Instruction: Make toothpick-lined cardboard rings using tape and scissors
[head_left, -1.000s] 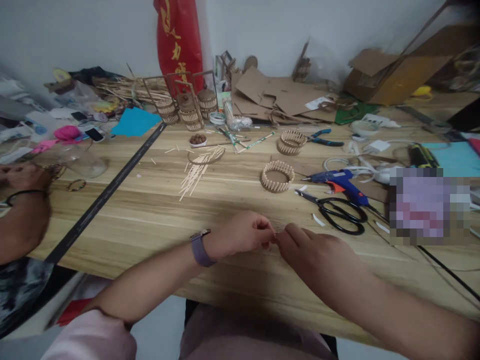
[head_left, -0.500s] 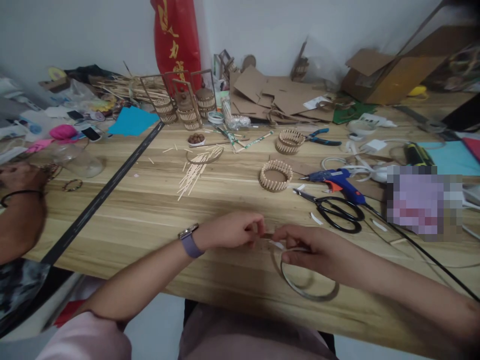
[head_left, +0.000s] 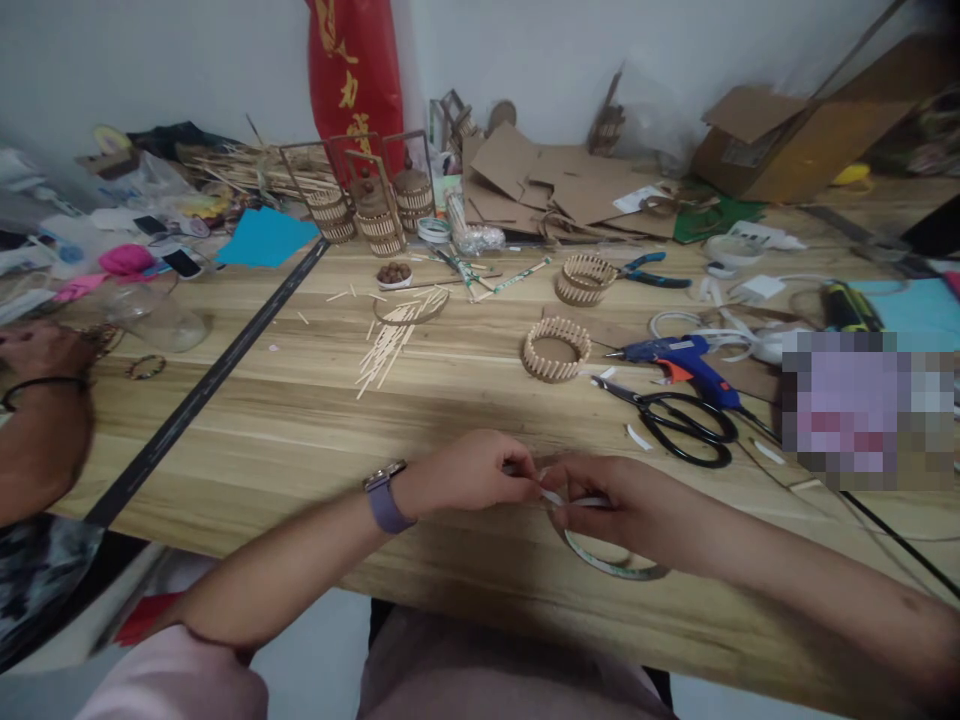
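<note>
My right hand (head_left: 611,500) is closed around a thin, ring-shaped roll of tape (head_left: 619,570), pale with greenish marks, tilted just above the table's front part. A short white strip of tape (head_left: 553,495) runs from the roll toward my left hand (head_left: 480,470). The fingers of that hand are pinched at the strip's end, close against my right fingertips. Whether anything else sits in the left pinch is hidden. Beyond my hands stand two rings of short upright wooden pegs, a nearer one (head_left: 556,350) and a farther one (head_left: 583,280).
To the right lie black scissors (head_left: 682,425), a blue glue gun (head_left: 679,360) and blue-handled pliers (head_left: 649,272). Thin wooden sticks (head_left: 390,350) are scattered left of centre. Small lantern-like baskets (head_left: 375,220) stand behind. Another person's hand (head_left: 45,350) is at the left.
My left hand has turned its pinch closer to my right fingers. The roll of tape has tilted flatter and risen slightly. The view has shifted a little.
</note>
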